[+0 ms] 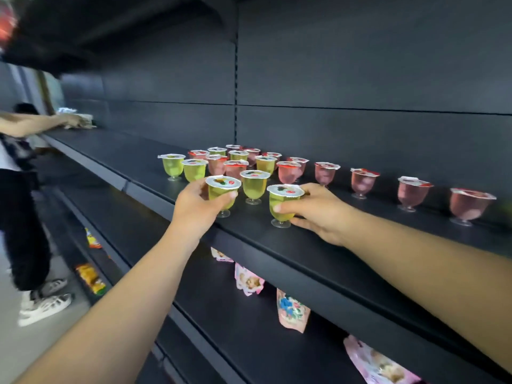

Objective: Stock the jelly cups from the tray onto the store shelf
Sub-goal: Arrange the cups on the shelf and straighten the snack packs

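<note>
The left hand (195, 206) held a green jelly cup (222, 193) in a closed grip — fingers curled round the bowl, thumb on the near side. The cup's foot stood on or just above the shelf (318, 261); contact could not be confirmed. The right hand (318, 212) held a second green cup (283, 202) in the same closed grip, thumb across the front of the bowl, with the foot resting on the shelf near its front edge.

Between the two grips and just behind them stood a third green cup (253, 185), upright and untouched. Beyond it, a cluster of green and pink cups (235, 162) stood close together. To the right of the right grip, a row of pink cups (412, 192) stood well apart along the shelf — all upright, lids sealed.

Below the grips, snack bags (292, 310) lay on the lower shelf (221, 314).
</note>
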Motion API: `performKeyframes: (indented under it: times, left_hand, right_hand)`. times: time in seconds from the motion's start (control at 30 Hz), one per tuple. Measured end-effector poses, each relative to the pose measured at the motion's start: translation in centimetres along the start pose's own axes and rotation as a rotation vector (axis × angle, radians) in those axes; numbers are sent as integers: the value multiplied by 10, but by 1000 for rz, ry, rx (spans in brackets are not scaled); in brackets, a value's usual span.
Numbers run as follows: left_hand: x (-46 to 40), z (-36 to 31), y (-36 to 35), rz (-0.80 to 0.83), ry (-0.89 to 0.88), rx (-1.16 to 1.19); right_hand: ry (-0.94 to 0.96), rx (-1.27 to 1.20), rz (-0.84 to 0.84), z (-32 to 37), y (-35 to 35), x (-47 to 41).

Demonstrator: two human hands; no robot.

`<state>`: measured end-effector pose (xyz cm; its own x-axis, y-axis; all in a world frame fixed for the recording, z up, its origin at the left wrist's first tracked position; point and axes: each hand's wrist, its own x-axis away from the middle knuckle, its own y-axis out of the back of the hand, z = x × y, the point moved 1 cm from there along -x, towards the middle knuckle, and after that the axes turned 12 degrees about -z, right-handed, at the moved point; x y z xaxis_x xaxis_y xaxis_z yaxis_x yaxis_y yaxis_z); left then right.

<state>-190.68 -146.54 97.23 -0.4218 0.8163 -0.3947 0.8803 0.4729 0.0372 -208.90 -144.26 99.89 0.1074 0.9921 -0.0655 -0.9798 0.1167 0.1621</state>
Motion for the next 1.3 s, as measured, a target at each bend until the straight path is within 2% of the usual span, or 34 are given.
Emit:
performKeyframes:
  times: [0.2,0.37,0.43,0.57,0.97,1.3]
  left_hand:
    - [-37,12,-4,-32,-7,-149]
    - [-72,18,-16,-30,50,-375]
    - [-82,23,-19,-8,63,-385]
    - [-86,32,-20,-67,31,-388]
    - [-82,33,-20,-92,42,-286]
    - [-63,29,-13,-103,-29,-447]
  right_hand:
    - [150,69,131,-6,-21,-30]
    - [227,85,132,-13,-38,-51]
    - [254,137,110,-12,-46,-56]
    - [253,199,120,-14,-61,-66]
    - [242,224,145,-17,-70,-76]
    - [307,454,-1,-14,-60,-58]
